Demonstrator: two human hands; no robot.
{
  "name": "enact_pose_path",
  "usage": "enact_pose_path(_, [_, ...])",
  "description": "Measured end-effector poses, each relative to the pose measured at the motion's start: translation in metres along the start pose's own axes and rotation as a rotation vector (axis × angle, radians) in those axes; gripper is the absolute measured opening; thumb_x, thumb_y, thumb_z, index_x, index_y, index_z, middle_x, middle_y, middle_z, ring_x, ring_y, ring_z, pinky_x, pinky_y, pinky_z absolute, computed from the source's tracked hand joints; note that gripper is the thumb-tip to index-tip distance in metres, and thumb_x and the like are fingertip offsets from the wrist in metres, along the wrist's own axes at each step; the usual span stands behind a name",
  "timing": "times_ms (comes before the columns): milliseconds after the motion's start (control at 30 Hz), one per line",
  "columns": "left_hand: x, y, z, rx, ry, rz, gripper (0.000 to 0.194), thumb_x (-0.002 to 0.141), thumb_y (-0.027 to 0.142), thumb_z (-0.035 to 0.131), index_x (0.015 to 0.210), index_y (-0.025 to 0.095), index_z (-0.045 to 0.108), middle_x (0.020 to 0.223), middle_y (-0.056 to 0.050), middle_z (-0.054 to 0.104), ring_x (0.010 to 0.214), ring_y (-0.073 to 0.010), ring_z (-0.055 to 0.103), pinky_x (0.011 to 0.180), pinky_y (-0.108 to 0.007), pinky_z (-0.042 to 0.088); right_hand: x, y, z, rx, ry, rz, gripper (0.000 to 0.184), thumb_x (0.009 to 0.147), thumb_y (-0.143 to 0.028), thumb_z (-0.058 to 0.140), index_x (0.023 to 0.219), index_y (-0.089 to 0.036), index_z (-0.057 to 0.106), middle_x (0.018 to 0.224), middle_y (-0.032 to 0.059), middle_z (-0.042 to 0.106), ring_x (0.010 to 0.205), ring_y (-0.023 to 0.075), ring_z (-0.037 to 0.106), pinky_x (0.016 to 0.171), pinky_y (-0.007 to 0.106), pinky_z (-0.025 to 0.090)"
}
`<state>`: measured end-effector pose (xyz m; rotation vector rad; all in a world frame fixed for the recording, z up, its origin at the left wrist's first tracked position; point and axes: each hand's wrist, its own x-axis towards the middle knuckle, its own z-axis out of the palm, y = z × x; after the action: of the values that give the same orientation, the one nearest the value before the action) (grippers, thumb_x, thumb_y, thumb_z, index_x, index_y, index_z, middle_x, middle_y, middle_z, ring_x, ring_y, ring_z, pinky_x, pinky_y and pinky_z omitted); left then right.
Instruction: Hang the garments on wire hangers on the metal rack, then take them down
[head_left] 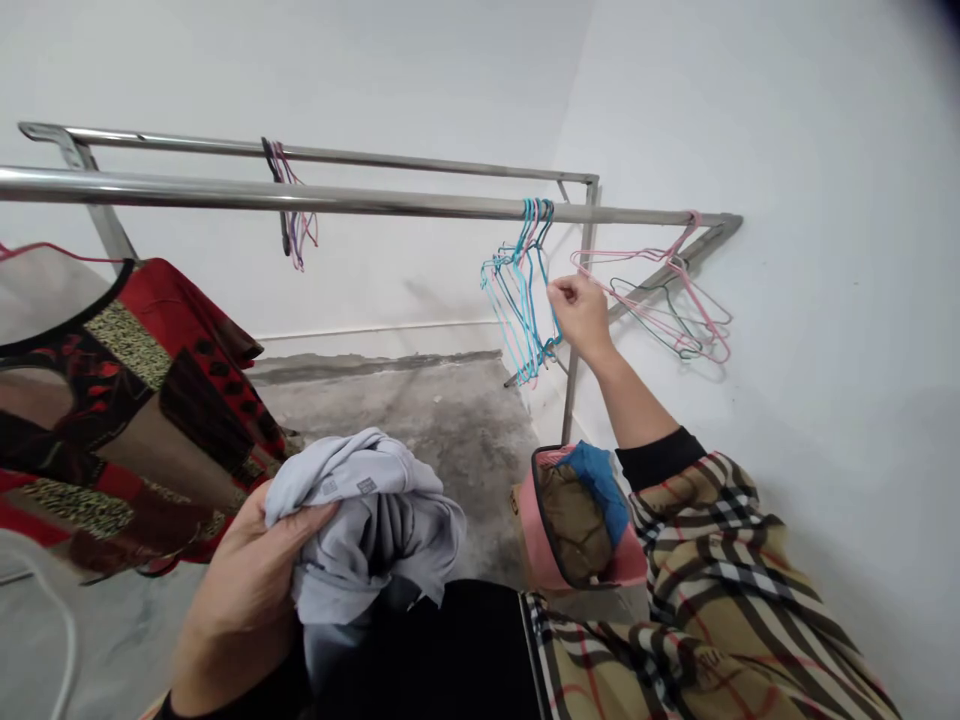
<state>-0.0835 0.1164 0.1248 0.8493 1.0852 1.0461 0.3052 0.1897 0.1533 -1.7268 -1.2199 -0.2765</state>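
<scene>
Gripping bunched light-grey cloth (352,555) in left hand (251,565), probably freeing curled right hand (583,312) beside thin blue wire hangers (527,300), without clear pinch visible.

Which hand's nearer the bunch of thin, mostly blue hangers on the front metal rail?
Right. The right hand is at the hangers' right edge, contact unclear. The left hand is well below and to their left, holding a crumpled light-grey fabric garment.

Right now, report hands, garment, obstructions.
Left hand gripping bunched grey garment. Right hand beside blue hangers, contact unclear. Nothing visible between them; pink basket below.
</scene>
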Motion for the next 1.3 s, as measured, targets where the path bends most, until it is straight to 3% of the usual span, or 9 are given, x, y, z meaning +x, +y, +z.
enact_pose_path(200, [0.007,-0.006,-0.001,0.003,-0.105,0.025,0.03,0.048,0.028,0.084,0.075,0.021,0.074,0.07,0.0,0.074,0.064,-0.0174,0.066,0.063,-0.022,0.053,-0.019,-0.033,0.014,-0.663,-0.212,-0.083,0.03,0.087,-0.04,0.056,0.094,-0.013,0.068,0.099,0.0175,0.069,0.102,0.0311,0.057,0.082,0.041,0.045])
enact_pose_path(333, [0.013,-0.012,0.0,0.034,-0.17,0.102,0.018,0.052,0.025,0.083,0.065,0.02,0.072,0.062,0.003,0.069,0.057,-0.012,0.059,0.058,-0.018,0.049,-0.019,-0.028,0.021,-0.788,-0.28,-0.081,0.03,0.089,-0.031,0.053,0.1,-0.007,0.067,0.101,0.0224,0.068,0.105,0.0333,0.056,0.08,0.04,0.045])
enact_pose_path(500, [0.024,-0.016,0.0,0.059,-0.223,0.104,0.019,0.055,0.031,0.083,0.066,0.018,0.072,0.056,0.003,0.065,0.048,-0.0103,0.053,0.048,-0.018,0.045,-0.021,-0.021,0.019,-0.813,-0.276,-0.034,0.03,0.092,-0.017,0.041,0.1,-0.005,0.067,0.098,0.0229,0.068,0.095,0.0303,0.063,0.076,0.037,0.044])
enact_pose_path(667, [0.035,-0.016,0.003,0.075,-0.3,0.075,0.024,0.054,0.033,0.085,0.065,0.016,0.073,0.055,0.001,0.066,0.049,-0.0117,0.056,0.05,-0.019,0.048,-0.025,-0.026,0.008,-0.734,-0.215,-0.041,0.033,0.093,-0.023,0.039,0.101,-0.012,0.069,0.102,0.0178,0.069,0.092,0.0283,0.064,0.076,0.035,0.043])
enact_pose_path(833, [0.044,-0.015,0.012,0.025,-0.295,0.044,0.026,0.051,0.029,0.088,0.067,0.016,0.072,0.054,0.002,0.066,0.046,-0.0109,0.054,0.053,-0.021,0.05,-0.03,-0.03,-0.001,-0.481,-0.197,-0.035,0.032,0.092,-0.027,0.043,0.106,-0.015,0.068,0.089,0.0111,0.072,0.087,0.0249,0.064,0.075,0.032,0.042])
enact_pose_path(967, [0.049,-0.021,0.02,0.035,-0.262,0.056,0.036,0.052,0.039,0.087,0.075,0.015,0.074,0.058,-0.002,0.068,0.052,-0.0165,0.062,0.051,-0.023,0.05,-0.03,-0.024,0.0,-0.231,-0.162,-0.036,0.03,0.089,-0.027,0.044,0.103,-0.013,0.068,0.073,0.0056,0.066,0.075,0.0203,0.06,0.07,0.03,0.042])
enact_pose_path(1167, [0.051,-0.027,0.023,0.101,-0.321,0.052,0.04,0.058,0.042,0.085,0.085,0.014,0.075,0.063,-0.005,0.071,0.061,-0.0198,0.067,0.058,-0.025,0.054,-0.016,-0.027,0.006,-0.025,-0.077,-0.057,0.032,0.093,-0.035,0.042,0.105,-0.016,0.065,0.066,0.0026,0.056,0.071,0.0189,0.057,0.069,0.032,0.044])
enact_pose_path(1300, [0.054,-0.025,0.022,0.105,-0.278,0.06,0.042,0.056,0.042,0.086,0.083,0.012,0.074,0.068,-0.006,0.072,0.065,-0.0216,0.068,0.062,-0.027,0.056,-0.049,-0.03,-0.007,0.195,-0.129,-0.029,0.041,0.092,-0.05,0.042,0.114,-0.021,0.061,0.062,-0.0006,0.047,0.059,0.0167,0.05,0.06,0.031,0.042])
